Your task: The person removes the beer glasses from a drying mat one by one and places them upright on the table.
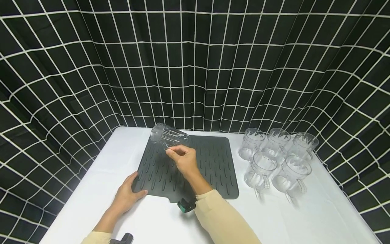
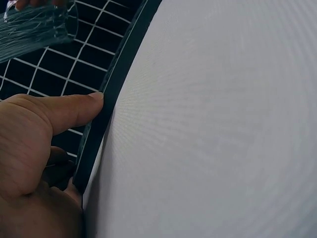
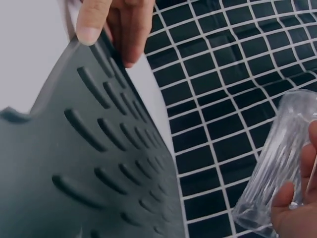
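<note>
My right hand [image 1: 187,163] pinches the handle of a clear ribbed mug [image 1: 174,136]. The mug is tipped on its side above the back left part of a dark grey drying mat [image 1: 210,159] with raised oval ridges. In the right wrist view, thumb and fingers appear at the handle side of the mug [image 3: 270,166]. My left hand [image 1: 125,195] rests at the mat's front left corner. Its thumb touches the front edge, and its other fingers lie along the left edge.
Several more clear mugs, among them a front mug [image 1: 264,162] and a back mug [image 1: 279,138], stand upright in two rows right of the mat. White cloth [image 1: 323,217] covers the table. Black curtains [image 1: 195,67] with white grid lines enclose the back and sides.
</note>
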A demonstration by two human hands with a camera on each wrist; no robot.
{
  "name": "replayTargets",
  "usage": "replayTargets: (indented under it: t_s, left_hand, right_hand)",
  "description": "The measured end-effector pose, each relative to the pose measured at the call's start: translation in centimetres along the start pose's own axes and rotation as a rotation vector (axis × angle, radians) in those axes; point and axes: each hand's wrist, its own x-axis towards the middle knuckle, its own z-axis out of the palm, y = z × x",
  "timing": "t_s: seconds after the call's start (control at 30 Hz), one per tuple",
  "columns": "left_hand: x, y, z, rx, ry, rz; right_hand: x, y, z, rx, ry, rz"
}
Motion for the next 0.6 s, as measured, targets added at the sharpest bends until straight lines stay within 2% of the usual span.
replayTargets:
  t_s: [0.17, 0.4, 0.6]
  left_hand:
    - [-0.1, 0.1, 0.0, 0.0, -0.009, -0.001]
    - [-0.1, 0.2, -0.3, 0.022, -0.017, 0.006]
    - [0.0, 0.3, -0.3, 0.018, -0.035, -0.009]
  right_hand:
    - [-0.9, -1.0, -1.4, -0.148, 0.007, 0.011]
    - [-1.9, -1.7, -3.3, -0.171, 0.024, -0.075]
    - [-2.8, -2.3, -4.7, -0.282, 0.045, -0.097]
